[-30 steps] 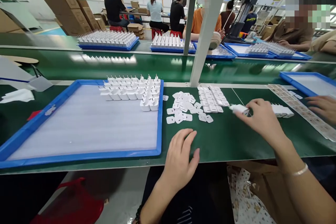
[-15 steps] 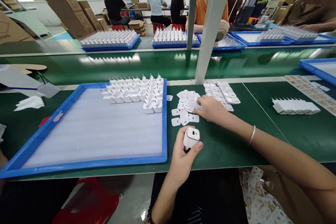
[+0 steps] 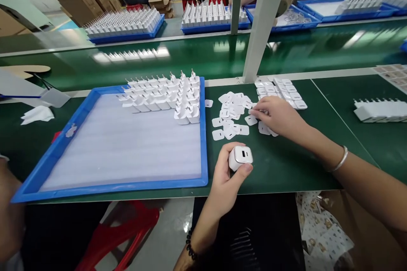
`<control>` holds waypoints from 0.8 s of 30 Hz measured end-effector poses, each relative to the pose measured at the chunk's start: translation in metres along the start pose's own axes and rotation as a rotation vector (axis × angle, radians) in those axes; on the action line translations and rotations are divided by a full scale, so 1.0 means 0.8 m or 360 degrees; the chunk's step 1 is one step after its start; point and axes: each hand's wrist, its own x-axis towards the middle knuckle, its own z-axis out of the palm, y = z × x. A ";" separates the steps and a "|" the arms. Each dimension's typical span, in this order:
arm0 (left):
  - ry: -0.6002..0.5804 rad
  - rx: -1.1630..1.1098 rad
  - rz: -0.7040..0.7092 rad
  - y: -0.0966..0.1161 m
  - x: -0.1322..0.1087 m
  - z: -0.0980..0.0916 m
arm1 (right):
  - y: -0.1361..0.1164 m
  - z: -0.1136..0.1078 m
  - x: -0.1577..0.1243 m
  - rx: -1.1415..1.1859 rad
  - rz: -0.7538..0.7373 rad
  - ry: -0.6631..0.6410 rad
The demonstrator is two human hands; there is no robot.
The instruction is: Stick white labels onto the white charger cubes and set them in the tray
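A white charger block (image 3: 241,157) with a dark port on its face is held between the thumb and fingers of my left hand (image 3: 225,182), above the table's front part. My right hand (image 3: 278,114) is at the right side of a loose pile of thin white plates (image 3: 234,103), its thumb and forefinger pinched on a small white plate (image 3: 253,110). More loose plates lie just below that hand. Behind it are neat rows of white plates (image 3: 289,91). To the left, rows of white chargers with prongs up (image 3: 159,97) fill the back right part of a blue-rimmed tray (image 3: 204,135).
A metal post (image 3: 258,29) rises behind the plates. A row of white chargers (image 3: 381,111) stands at the right. Beyond the green belt (image 3: 127,65) are loaded blue trays and seated people. Another person's arm (image 3: 11,216) shows at the left edge.
My right hand has drawn back to the right from the pile, with a plate now at its fingertips. The view has tilted down. My left hand still holds the charger block.
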 end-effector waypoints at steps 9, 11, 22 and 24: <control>-0.0039 0.0033 0.0106 -0.004 0.000 0.001 | -0.010 -0.021 -0.044 0.1878 0.0027 -0.0452; -0.0052 0.0040 0.0138 -0.004 0.001 0.000 | -0.014 -0.021 -0.047 0.1972 0.0010 -0.0660; -0.0055 0.0093 0.0166 -0.003 0.002 0.001 | -0.020 -0.016 -0.056 0.2012 -0.0084 -0.0825; -0.0065 0.0113 0.0149 -0.002 0.001 0.001 | -0.021 -0.014 -0.055 0.2025 -0.0076 -0.0850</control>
